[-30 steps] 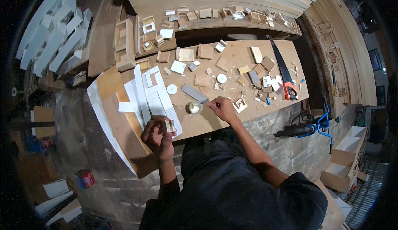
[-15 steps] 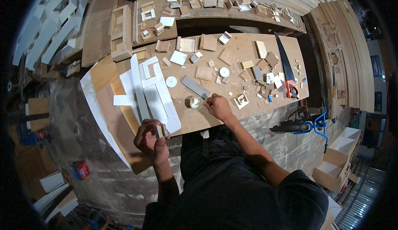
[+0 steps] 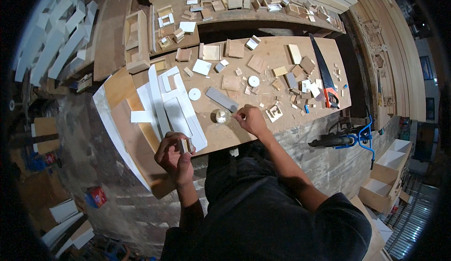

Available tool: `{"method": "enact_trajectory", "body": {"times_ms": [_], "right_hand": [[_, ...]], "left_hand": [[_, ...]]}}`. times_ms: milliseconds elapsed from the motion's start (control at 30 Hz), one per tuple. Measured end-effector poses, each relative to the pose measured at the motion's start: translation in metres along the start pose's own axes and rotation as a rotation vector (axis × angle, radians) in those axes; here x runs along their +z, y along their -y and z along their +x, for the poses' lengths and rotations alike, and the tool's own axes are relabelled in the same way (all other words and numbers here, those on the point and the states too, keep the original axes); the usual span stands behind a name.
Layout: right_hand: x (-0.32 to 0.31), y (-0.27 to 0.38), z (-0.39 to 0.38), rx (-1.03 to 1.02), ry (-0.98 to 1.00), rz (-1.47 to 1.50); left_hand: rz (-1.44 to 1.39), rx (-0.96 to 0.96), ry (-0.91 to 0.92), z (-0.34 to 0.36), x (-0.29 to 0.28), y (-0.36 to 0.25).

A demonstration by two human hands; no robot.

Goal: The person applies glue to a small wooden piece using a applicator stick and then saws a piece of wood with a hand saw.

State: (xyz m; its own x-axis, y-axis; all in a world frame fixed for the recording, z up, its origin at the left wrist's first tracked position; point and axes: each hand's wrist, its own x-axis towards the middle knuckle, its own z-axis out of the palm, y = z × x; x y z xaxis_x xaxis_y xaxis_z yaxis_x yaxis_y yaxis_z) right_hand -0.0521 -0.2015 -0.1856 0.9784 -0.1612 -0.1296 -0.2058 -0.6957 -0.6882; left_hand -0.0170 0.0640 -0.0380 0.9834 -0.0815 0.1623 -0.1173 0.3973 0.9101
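Observation:
My left hand (image 3: 174, 160) is closed around a small wooden block (image 3: 186, 145) with a pale edge, held beyond the table's near edge. My right hand (image 3: 251, 121) is pinched at the right rim of a small round cup (image 3: 222, 116) with whitish contents. Whatever the pinched fingers hold, if anything, is too small to make out. Just behind the cup lies a flat grey strip (image 3: 221, 99). A white disc (image 3: 194, 94) rests to its left. Long white panels (image 3: 176, 108) lie beside my left hand.
Small wooden blocks and offcuts (image 3: 300, 80) are scattered over the table's right half. An orange-handled handsaw (image 3: 330, 96) lies near the right edge. Behind the table, a shelf (image 3: 225, 19) carries several small wooden boxes. A blue-framed bicycle (image 3: 359, 138) stands at the right.
My head view has shifted slightly. Both hands keep nearly the same places, the left with the block and the right at the cup.

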Motion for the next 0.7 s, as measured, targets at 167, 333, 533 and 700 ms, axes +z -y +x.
{"method": "enact_trajectory", "body": {"times_ms": [167,333,533,700], "right_hand": [[0.007,0.001,0.002,-0.047,0.039,-0.059],[0.025,0.002,0.006,-0.119,0.065,-0.231],[0.004,0.006,0.003,-0.016,0.008,-0.127],[0.003,0.003,0.003,-0.055,0.013,-0.121]], "left_hand": [[-0.013,0.002,0.022,0.003,0.003,0.004],[-0.032,0.015,0.029,0.006,0.009,0.000],[-0.027,-0.008,-0.035,0.006,0.011,-0.001],[-0.028,0.009,-0.003,0.012,0.011,0.004]]}}
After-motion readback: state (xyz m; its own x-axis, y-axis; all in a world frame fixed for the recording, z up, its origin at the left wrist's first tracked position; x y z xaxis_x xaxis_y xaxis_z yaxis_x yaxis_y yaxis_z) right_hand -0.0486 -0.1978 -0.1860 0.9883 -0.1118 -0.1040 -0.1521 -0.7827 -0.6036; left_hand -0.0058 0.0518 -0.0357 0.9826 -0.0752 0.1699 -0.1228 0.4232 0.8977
